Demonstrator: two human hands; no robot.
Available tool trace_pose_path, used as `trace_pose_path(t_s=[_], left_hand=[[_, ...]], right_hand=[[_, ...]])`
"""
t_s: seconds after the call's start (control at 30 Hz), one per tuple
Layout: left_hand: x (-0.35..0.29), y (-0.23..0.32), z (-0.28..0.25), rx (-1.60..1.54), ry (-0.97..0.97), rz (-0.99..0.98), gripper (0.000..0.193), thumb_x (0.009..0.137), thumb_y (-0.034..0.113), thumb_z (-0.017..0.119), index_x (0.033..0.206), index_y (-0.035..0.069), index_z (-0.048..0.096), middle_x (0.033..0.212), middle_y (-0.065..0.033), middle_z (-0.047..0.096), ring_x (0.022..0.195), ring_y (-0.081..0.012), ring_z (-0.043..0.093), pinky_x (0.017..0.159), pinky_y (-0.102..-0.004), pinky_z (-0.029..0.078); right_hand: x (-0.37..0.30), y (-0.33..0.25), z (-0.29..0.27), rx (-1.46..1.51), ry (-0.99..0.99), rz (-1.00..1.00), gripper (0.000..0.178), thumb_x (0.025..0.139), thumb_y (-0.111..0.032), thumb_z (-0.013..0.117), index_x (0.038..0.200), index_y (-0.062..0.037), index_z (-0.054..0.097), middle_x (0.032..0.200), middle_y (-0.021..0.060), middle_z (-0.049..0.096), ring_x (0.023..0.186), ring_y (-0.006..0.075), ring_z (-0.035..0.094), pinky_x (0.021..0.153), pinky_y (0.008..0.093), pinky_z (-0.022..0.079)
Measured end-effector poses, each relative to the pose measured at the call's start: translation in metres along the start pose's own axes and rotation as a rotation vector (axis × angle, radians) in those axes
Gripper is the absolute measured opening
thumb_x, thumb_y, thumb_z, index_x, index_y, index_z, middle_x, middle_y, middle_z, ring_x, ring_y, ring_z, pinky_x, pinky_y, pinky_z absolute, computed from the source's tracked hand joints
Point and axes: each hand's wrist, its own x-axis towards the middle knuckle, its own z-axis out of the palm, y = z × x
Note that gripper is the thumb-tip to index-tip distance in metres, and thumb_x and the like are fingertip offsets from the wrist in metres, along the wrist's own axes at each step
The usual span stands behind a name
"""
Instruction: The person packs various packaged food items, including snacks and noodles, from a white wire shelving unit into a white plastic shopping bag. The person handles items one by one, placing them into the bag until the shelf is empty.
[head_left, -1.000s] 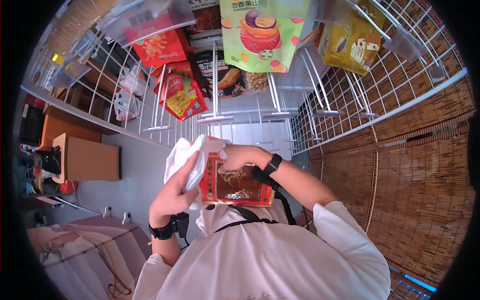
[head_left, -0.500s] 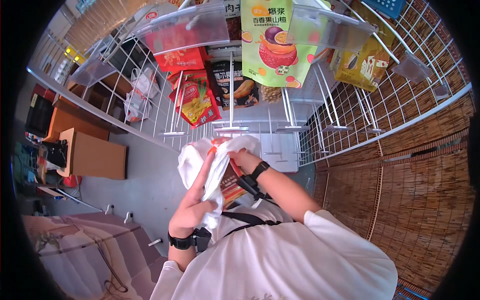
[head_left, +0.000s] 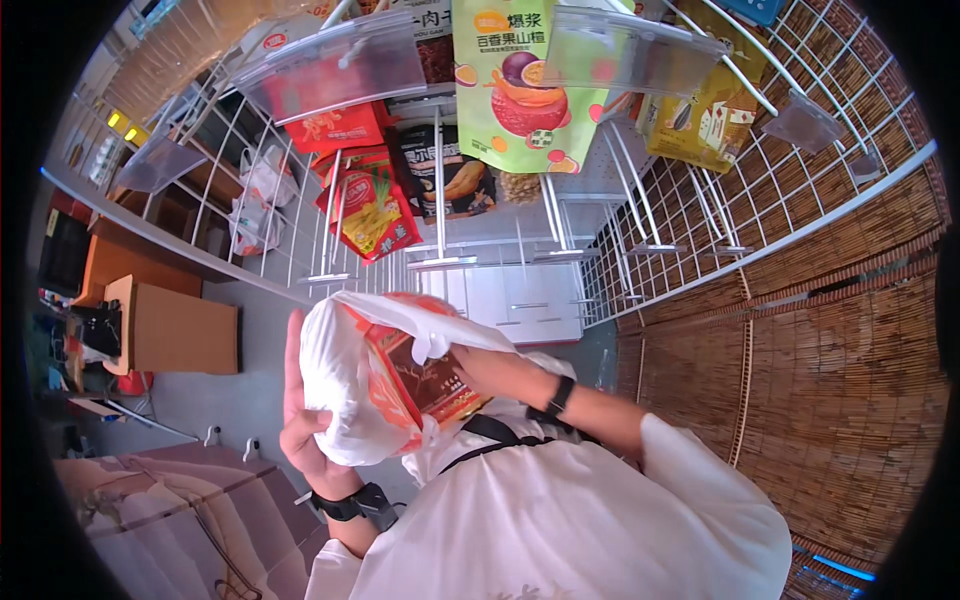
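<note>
The white wire rack (head_left: 140, 222) in front of me carries packs on its hooks (head_left: 440, 263). Judging from the green pack (head_left: 530, 95), I see red packs (head_left: 375, 210) hanging to its left, a black pack (head_left: 440, 175) between them and it, and yellow packs (head_left: 700, 125) hanging to its right.

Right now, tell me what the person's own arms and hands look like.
The left hand and right hand are ungloved. The left wrist wears a black strap with a boxy black device; the right wrist wears a black band. Short, loose white sleeves cover the upper arms.
</note>
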Motion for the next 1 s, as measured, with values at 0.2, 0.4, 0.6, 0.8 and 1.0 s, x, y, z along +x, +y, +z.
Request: trace_pose_path(t_s=[0.2,0.4,0.6,0.8,1.0], left_hand=[[0.001,-0.015,0.013,-0.080,-0.064,-0.053,0.105,0.048,0.004,0.052,0.146,-0.001,0.014,0.145,-0.0208,0.031,0.130,-0.0329,0.038,0.110,-0.0395,0.029],[0.006,-0.016,0.008,-0.007,-0.072,-0.095,0.103,0.050,0.002,0.051,0.146,0.000,0.014,0.145,-0.0204,0.032,0.130,-0.0312,0.039,0.109,-0.0379,0.031],[-0.003,-0.005,-0.049,0.340,-0.049,-0.066,0.096,0.057,-0.002,0.050,0.147,0.003,0.016,0.144,-0.0164,0.034,0.127,-0.0268,0.042,0.105,-0.0350,0.035],[-0.007,-0.006,-0.103,0.520,-0.023,-0.257,0.090,0.061,-0.014,0.040,0.147,0.004,0.020,0.144,-0.0134,0.034,0.127,-0.0215,0.042,0.101,-0.0311,0.038],[-0.009,-0.018,-0.114,0.767,-0.080,-0.299,0.087,0.067,-0.017,0.042,0.147,0.008,0.021,0.133,-0.0106,0.045,0.079,-0.0113,0.057,0.052,-0.0215,0.049]], right_hand=[[-0.080,0.014,-0.061,-0.521,0.178,0.306,0.073,0.068,-0.018,0.073,0.134,-0.0162,0.042,0.110,0.0195,0.055,0.102,0.0312,0.055,0.087,0.0401,0.045],[-0.095,0.070,-0.023,0.695,0.285,0.861,0.072,0.075,0.008,0.049,0.141,-0.0153,0.032,0.097,0.0209,0.064,0.067,0.0223,0.064,0.066,0.0355,0.053],[-0.048,0.033,-0.121,1.495,0.394,0.759,0.063,0.072,0.012,0.038,0.133,-0.0027,0.041,0.106,0.0198,0.064,0.047,0.0077,0.046,0.046,0.0227,0.042],[-0.018,-0.029,-0.178,1.194,0.090,0.527,0.032,0.082,0.004,0.043,0.107,-0.0024,0.061,0.113,0.0116,0.062,0.052,0.0023,0.044,0.048,0.0184,0.038],[-0.025,-0.013,-0.179,1.118,0.169,0.520,0.015,0.082,0.004,0.048,0.088,-0.0012,0.060,0.113,0.0103,0.063,0.062,0.0045,0.050,0.058,0.0192,0.043]])
